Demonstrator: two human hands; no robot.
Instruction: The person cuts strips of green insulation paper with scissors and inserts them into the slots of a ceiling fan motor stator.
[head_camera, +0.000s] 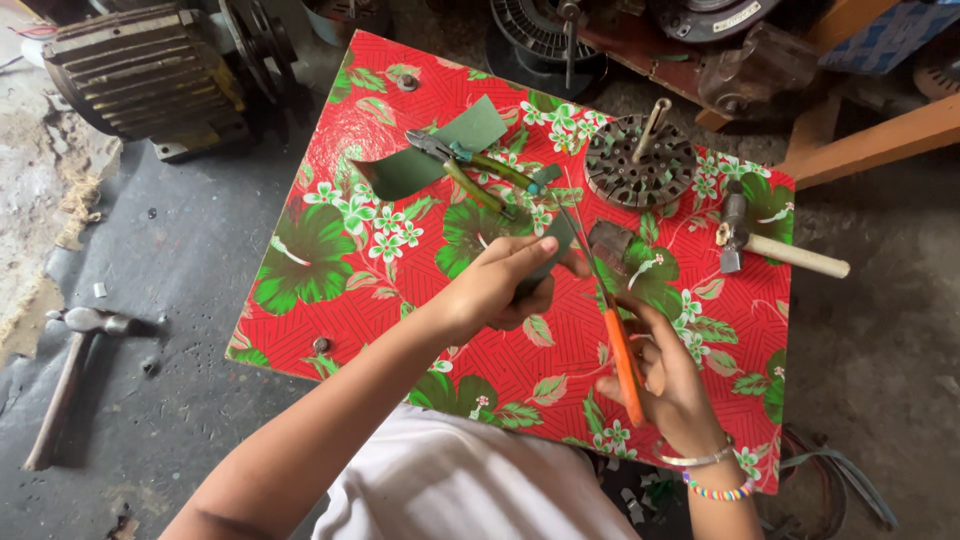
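My left hand (497, 285) pinches a small dark green piece of sheet (552, 258) above the red flowered board (330, 150). My right hand (668, 385) grips scissors with orange handles (622, 358); their long blades (578, 225) reach up and meet the piece's right edge. A larger curled green sheet (430, 155) lies farther back on the board, with green-handled pliers (470, 170) resting across it. Bracelets circle my right wrist.
A round slotted metal rotor core (640, 160) with a shaft stands at the back right. A wooden-handled hammer (770, 245) lies at the right edge; another hammer (70, 370) lies on the grey floor at left. A ribbed motor housing (140, 70) sits far left.
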